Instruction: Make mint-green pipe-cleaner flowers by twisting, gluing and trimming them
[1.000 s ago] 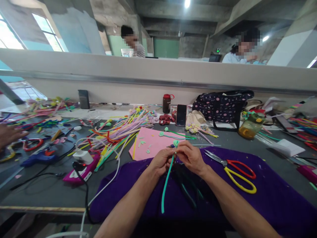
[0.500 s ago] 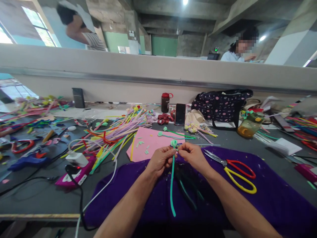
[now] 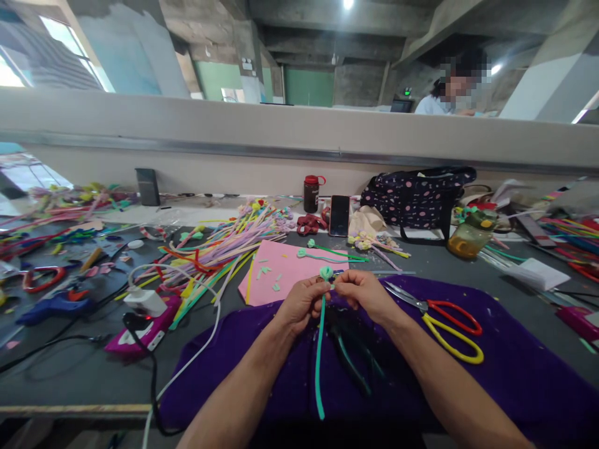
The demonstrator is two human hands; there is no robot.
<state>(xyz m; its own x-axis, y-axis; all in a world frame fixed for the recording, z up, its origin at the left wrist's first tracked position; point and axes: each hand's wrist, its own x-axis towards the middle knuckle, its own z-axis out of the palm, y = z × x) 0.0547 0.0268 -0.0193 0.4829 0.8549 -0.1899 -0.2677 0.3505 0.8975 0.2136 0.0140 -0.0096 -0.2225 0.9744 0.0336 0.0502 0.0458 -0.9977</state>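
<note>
On my feed the left hand (image 3: 304,304) pinches the green stem (image 3: 319,362) under its mint head (image 3: 326,273), above the purple cloth (image 3: 215,355), the right hand (image 3: 362,290) bunched alongside, its grip unclear to me; I'd expect something light, bendable, crushable on top, best held there.

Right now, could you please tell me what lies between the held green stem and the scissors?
In the head view, the right hand and forearm lie between them, along with what look like dark pliers on the purple cloth.
</note>
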